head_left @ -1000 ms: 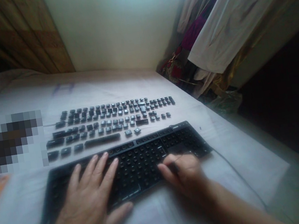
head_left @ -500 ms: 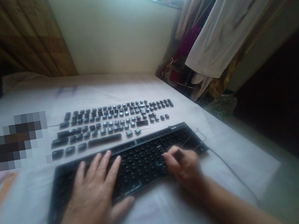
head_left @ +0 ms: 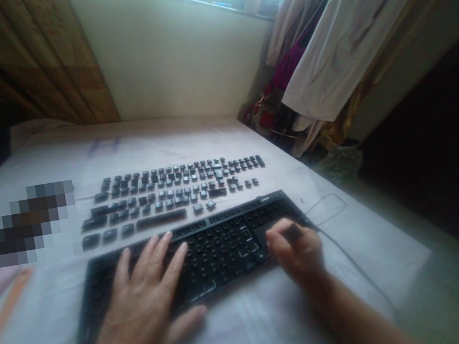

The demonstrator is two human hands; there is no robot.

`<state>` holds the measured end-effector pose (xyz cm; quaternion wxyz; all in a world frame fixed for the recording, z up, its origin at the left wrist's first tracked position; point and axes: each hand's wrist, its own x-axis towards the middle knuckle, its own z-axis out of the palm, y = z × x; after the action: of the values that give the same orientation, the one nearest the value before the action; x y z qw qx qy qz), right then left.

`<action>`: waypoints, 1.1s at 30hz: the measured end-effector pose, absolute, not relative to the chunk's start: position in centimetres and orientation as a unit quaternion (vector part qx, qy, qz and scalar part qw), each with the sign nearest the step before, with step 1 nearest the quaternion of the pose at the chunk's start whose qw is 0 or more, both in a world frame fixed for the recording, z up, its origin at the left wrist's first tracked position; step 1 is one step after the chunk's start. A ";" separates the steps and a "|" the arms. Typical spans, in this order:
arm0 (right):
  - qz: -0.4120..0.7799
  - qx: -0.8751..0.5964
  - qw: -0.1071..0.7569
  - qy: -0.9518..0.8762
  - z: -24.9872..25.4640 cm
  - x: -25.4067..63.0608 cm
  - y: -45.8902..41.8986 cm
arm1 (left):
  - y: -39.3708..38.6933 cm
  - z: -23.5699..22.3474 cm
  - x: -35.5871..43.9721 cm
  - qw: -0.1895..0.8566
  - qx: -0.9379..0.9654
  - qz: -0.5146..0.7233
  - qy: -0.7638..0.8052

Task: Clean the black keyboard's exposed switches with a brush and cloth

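Note:
A black keyboard [head_left: 220,255] lies on the white cloth, its keycaps off and the bare key sockets showing. My left hand [head_left: 147,289] rests flat over its left part, fingers spread, covering many sockets. My right hand [head_left: 299,254] is closed round a wire keycap puller [head_left: 295,232]. The dark grip shows between the fingers and a thin wire loop sticks out to the upper right. The fingertips are over the keyboard's right part; the tool's lower end is hidden. Loose keycaps [head_left: 172,195] lie in rows behind the keyboard, with the long space bar [head_left: 161,219] nearest.
The keyboard's cable [head_left: 359,273] runs down the right side of the cloth. An orange strip [head_left: 7,320] and a pixelated dark object [head_left: 23,222] lie at left. Clothes [head_left: 324,52] hang at right, a curtain [head_left: 29,64] at back left, and a pale wall [head_left: 172,59] stands behind.
My right hand has moved a little to the right along the keyboard with the keycap puller, its wire loop now lower and farther right. My left hand has stayed in place.

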<state>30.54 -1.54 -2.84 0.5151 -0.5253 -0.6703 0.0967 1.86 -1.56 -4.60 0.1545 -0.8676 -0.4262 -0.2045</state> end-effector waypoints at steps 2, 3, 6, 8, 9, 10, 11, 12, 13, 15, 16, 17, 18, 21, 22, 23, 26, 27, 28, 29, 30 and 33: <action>0.107 -0.533 0.524 -0.656 -2.5 30.7 -1.4 | -1.6 -3.3 2.7 0.139 -0.878 -0.227 -0.397; 0.111 -0.535 0.527 -0.651 -2.4 30.8 -1.4 | -1.6 -2.7 3.4 0.120 -0.887 -0.242 -0.374; 0.126 -0.533 0.531 -0.646 -2.2 30.8 -1.3 | -1.3 -1.3 6.3 -0.006 -0.904 -0.246 -0.349; 0.135 -0.531 0.528 -0.649 -2.2 30.9 -1.3 | -0.9 -1.0 8.3 -0.064 -0.901 -0.227 -0.364; 0.138 -0.530 0.527 -0.650 -2.1 30.9 -1.3 | -0.7 -1.0 9.1 -0.080 -0.899 -0.215 -0.374; 0.140 -0.531 0.526 -0.650 -2.1 30.9 -1.3 | -0.5 -1.1 9.8 -0.095 -0.897 -0.202 -0.381; 0.142 -0.531 0.525 -0.649 -2.0 31.0 -1.2 | -0.4 -1.2 10.4 -0.107 -0.895 -0.194 -0.388; 0.143 -0.532 0.525 -0.649 -2.0 31.0 -1.2 | -0.3 -1.3 10.8 -0.116 -0.893 -0.188 -0.393; 0.145 -0.533 0.524 -0.649 -1.9 31.0 -1.2 | -0.2 -1.4 11.1 -0.125 -0.891 -0.186 -0.394; 0.156 -0.532 0.523 -0.648 -1.8 31.0 -1.1 | -0.1 -1.4 11.3 -0.151 -0.884 -0.193 -0.397; 0.168 -0.528 0.525 -0.646 -1.7 31.0 -1.0 | 0.0 -1.3 11.3 -0.172 -0.878 -0.199 -0.400; 0.182 -0.520 0.531 -0.644 -1.7 31.0 -1.0 | 0.0 -1.1 11.3 -0.192 -0.872 -0.203 -0.402; 0.194 -0.508 0.536 -0.646 -1.6 30.9 -1.0 | 0.1 -0.9 11.3 -0.216 -0.862 -0.208 -0.408; 0.201 -0.457 0.528 -0.687 -1.2 30.8 -1.0 | 0.6 0.1 10.9 -0.334 -0.802 -0.219 -0.444; 0.194 -0.440 0.517 -0.709 -1.0 30.8 -1.1 | 0.7 0.5 10.7 -0.388 -0.769 -0.221 -0.457; 0.186 -0.424 0.505 -0.728 -0.8 30.8 -1.1 | 0.9 0.8 10.6 -0.444 -0.731 -0.221 -0.468; 0.185 -0.390 0.483 -0.762 -0.2 30.8 -1.1 | 1.1 1.5 10.2 -0.552 -0.652 -0.219 -0.472; 0.188 -0.383 0.478 -0.768 -0.1 30.7 -1.1 | 1.1 1.5 10.1 -0.571 -0.637 -0.219 -0.469; 0.189 -0.378 0.474 -0.772 0.0 30.7 -1.2 | 1.1 1.5 10.0 -0.585 -0.627 -0.217 -0.467; 0.189 -0.374 0.471 -0.776 0.0 30.6 -1.2 | 1.1 1.5 10.0 -0.596 -0.619 -0.213 -0.466; 0.188 -0.371 0.468 -0.780 0.0 30.4 -1.3 | 1.1 1.4 9.9 -0.603 -0.613 -0.209 -0.466; 0.191 -0.370 0.459 -0.785 -0.1 30.0 -1.5 | 1.1 1.2 9.9 -0.613 -0.608 -0.201 -0.464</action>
<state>30.00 -1.47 -0.13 0.4589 -0.3702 -0.7848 0.1911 9.90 1.11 1.21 -0.6127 -0.6076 -0.4639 -0.2006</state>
